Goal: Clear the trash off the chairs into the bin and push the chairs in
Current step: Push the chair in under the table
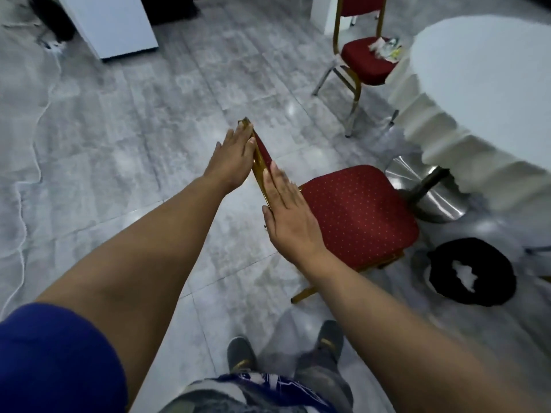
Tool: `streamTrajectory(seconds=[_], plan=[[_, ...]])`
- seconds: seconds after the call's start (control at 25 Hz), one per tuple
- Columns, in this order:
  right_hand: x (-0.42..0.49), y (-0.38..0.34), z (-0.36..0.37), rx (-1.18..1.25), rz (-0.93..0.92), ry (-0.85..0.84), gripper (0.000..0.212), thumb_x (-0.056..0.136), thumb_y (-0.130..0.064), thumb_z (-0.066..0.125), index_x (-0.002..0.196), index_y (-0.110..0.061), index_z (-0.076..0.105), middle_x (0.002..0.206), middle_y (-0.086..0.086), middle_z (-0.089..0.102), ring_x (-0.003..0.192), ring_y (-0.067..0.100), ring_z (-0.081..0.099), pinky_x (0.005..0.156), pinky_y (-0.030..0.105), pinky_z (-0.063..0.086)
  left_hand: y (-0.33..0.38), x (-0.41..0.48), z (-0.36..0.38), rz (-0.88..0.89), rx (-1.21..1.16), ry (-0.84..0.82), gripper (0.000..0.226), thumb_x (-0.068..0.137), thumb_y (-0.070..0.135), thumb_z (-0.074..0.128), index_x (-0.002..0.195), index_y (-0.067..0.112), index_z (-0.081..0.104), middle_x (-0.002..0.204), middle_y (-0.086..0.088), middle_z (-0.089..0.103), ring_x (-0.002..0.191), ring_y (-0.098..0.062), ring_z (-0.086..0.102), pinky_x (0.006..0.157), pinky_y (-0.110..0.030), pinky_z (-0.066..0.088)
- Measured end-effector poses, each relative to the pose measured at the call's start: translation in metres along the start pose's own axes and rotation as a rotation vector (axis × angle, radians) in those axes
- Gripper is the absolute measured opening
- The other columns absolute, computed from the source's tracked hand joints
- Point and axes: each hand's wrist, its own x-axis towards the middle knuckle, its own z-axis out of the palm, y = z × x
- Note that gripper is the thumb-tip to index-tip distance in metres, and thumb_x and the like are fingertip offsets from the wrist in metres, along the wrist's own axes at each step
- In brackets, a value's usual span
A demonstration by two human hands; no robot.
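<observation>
A red chair with a gold frame point(357, 213) stands in front of me, its seat bare. My left hand point(235, 153) lies flat against the far end of the backrest's top edge. My right hand point(286, 210) rests flat on the near end of the same backrest, fingers straight. A second red chair point(362, 65) stands farther back with crumpled white trash point(384, 47) on its seat. A black-lined bin point(472, 271) sits on the floor at the right, with white trash inside.
A round table with a white pleated cloth point(477, 93) fills the right side, on a shiny metal pedestal base point(429, 186). A white cabinet point(113, 25) stands at the back left. White cables point(29, 162) trail along the grey tiled floor. My feet show at the bottom.
</observation>
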Motion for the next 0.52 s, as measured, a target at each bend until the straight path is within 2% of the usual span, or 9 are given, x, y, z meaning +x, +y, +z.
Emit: streamTrajectory(seconds=[0.28, 0.52], plan=[[0.001, 0.005, -0.003, -0.125, -0.062, 0.061, 0.059, 0.101, -0.024, 0.045, 0.154, -0.006, 0.027, 0.162, 0.011, 0.023, 0.151, 0.022, 0.021, 0.125, 0.033, 0.012, -0.007, 0.016, 0.006, 0.104, -0.121, 0.035, 0.049, 0.105, 0.033, 0.016, 0.153, 0.019, 0.018, 0.162, -0.001, 0.008, 0.148, -0.014, -0.001, 0.119, -0.038, -0.004], [0.008, 0.021, -0.013, -0.172, -0.046, -0.020, 0.059, 0.103, -0.027, 0.040, 0.156, -0.009, 0.020, 0.165, 0.008, 0.015, 0.153, 0.019, 0.015, 0.125, 0.034, 0.012, 0.000, 0.031, 0.017, 0.108, -0.118, 0.035, 0.051, 0.105, 0.035, 0.013, 0.153, 0.018, 0.014, 0.162, -0.002, 0.005, 0.148, -0.015, -0.003, 0.120, -0.039, -0.004]])
